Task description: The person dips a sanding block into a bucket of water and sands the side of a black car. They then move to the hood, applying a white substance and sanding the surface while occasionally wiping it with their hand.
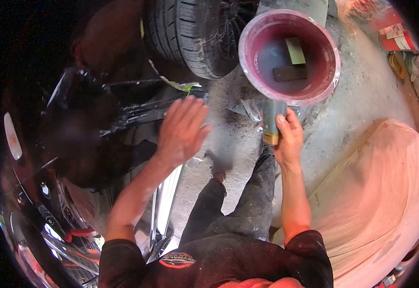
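My right hand [289,138] grips a sanding block [271,121], dark grey with a yellowish-brown lower end, just below the near rim of a pink bucket [247,72]. Cloudy water [271,53] fills the bottom of the bucket. In it lie a pale green rectangular piece [295,51] and a dark grey flat block [290,73]. My left hand [183,126] is stretched out flat, fingers extended, with nothing in it. Its fingertips are close to the torn yellow-green tape edge [186,87] of dark plastic sheeting [137,108] on the left.
A car wheel [190,36] stands at the top, left of the bucket. Glossy dark car bodywork [32,192] fills the left side. A large pale cloth-covered shape [382,192] is at right. A red-and-white container [400,39] sits at upper right on the dusty concrete floor [358,91].
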Available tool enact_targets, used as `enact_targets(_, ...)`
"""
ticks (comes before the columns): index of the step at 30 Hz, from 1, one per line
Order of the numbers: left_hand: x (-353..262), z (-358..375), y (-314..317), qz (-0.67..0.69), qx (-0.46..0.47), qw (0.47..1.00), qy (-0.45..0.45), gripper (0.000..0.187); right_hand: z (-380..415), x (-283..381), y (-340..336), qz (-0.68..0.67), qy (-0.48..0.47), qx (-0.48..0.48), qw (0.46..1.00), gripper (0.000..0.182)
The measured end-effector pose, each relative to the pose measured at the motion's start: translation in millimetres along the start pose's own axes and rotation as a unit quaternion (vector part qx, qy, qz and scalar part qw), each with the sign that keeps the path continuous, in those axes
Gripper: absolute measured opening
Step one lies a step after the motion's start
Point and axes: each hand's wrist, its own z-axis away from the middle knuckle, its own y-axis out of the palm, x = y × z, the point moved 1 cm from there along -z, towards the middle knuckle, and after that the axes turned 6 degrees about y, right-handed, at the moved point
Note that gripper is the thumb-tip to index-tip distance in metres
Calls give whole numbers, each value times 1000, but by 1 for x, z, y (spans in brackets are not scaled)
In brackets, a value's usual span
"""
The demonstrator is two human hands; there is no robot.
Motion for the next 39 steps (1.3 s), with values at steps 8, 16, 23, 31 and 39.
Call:
enact_targets(8,-7,-231,111,79,56,995,2,15,22,66,-61,-20,-45,-60,997,46)
enact_targets(16,9,-324,244,19,202,968,-147,64,29,81,-94,-139,30,-27,989,45)
enact_targets(23,1,-344,278,110,344,922,-141,46,30,71,-96,-83,43,-73,993,50)
enact_targets(31,1,-285,126,677,258,650,-231,45,18,91,-82,-118,52,-19,991,48)
enact_targets(39,4,-266,127,591,188,750,-228,49,3,98,-57,-57,39,-17,998,49)
